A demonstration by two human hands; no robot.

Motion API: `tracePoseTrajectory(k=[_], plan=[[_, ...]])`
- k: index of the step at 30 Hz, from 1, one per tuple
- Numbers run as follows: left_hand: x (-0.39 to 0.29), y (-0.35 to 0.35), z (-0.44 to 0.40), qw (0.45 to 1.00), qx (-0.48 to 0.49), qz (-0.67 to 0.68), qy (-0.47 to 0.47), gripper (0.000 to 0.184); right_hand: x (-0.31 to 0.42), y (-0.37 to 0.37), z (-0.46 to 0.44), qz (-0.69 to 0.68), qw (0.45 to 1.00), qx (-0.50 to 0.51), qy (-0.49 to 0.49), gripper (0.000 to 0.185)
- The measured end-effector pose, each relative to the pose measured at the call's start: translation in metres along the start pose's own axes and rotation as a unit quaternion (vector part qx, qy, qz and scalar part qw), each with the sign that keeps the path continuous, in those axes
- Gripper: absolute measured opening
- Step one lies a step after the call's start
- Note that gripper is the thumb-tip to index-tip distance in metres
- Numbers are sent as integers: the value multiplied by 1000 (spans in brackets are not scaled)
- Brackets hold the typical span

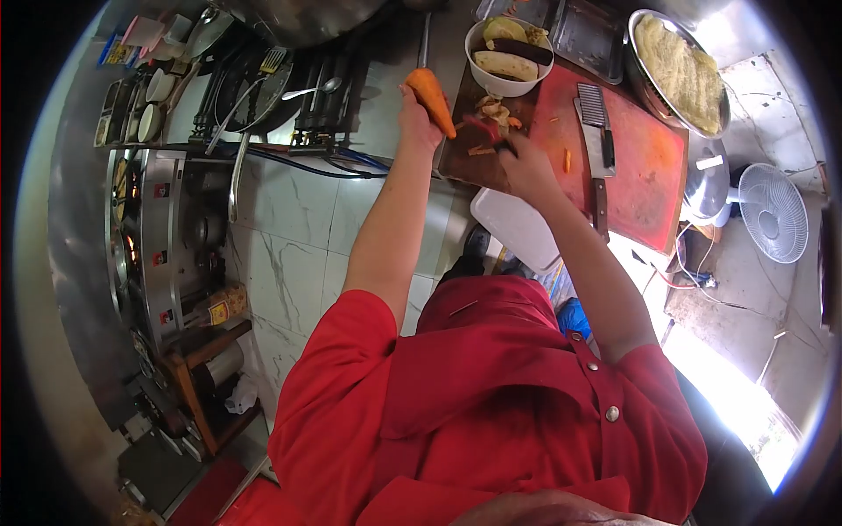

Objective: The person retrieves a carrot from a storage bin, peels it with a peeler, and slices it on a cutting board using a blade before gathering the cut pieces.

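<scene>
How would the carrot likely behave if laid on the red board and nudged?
The carrot should stay stiff: it looks thick and sticks out straight from the left hand. Its rounded sides suggest it could roll, probably in a curve, since it narrows to a tip.

A round fan (773, 213) and a lit stove (160, 232)

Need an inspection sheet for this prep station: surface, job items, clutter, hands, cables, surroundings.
Surface: red cutting board, stained
Job's things: carrot, whole; peelings by the bowl of vegetables
Clutter: wooden-handled knife and wavy-bladed cutter lying on the board
Left hand: holds the carrot
Right hand: at a blurred red item, grip unclear
Cables: loose cords near the fan
Surroundings: flames visible, far left
</scene>
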State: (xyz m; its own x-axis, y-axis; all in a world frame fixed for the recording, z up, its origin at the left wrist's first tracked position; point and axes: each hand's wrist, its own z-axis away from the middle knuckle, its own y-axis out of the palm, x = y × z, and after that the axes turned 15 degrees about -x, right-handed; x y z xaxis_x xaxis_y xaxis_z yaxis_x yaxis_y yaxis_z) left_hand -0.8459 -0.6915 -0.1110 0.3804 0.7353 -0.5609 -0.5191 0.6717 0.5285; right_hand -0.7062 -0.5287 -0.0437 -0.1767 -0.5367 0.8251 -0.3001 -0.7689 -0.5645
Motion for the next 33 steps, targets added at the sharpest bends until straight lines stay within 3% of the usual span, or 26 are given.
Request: tracePoseTrajectory(k=[2,5,6,8,9,11,12,14,18,20,23,26,31,33], plan=[[8,0,11,997,52,-63,-11,56,20,9,-26,-13,998,-45,-50,34],[19,5,28,997,56,-52,-21,52,46,21,-51,2,1000,3,3,30],[21,3,24,997,56,-54,-21,52,38,26,-45,1,1000,2,4,30],[23,-4,3,998,63,-27,-12,55,14,38,-21,2,995,-40,-91,27],[16,1,3,998,61,-25,-6,55,13,33,0,25,997,-9,-72,27],[4,9,7,997,-52,-53,38,55,-3,18,31,13,998,40,-43,30],[1,5,2,996,-55,-49,40,55,-11,15,36,13,998,43,-46,30],[-1,3,-2,998,-25,-51,23,54,-11,10,40,17,1000,7,-6,33],[4,6,19,999,-4,-38,-35,52,25,19,-26,-21,998,-54,-21,32],[14,-2,10,991,69,-110,-8,53,37,29,-52,14,998,-55,-42,29],[23,2,3,996,69,-61,13,53,25,51,-43,63,995,-58,-54,32],[13,2,-9,995,-5,-99,32,54,7,37,15,0,1000,5,12,34],[7,3,-16,999,11,-16,-27,56,-22,26,28,-20,993,20,111,32],[11,3,-7,998,35,-14,-52,56,7,19,-2,-8,998,-53,-13,31]])
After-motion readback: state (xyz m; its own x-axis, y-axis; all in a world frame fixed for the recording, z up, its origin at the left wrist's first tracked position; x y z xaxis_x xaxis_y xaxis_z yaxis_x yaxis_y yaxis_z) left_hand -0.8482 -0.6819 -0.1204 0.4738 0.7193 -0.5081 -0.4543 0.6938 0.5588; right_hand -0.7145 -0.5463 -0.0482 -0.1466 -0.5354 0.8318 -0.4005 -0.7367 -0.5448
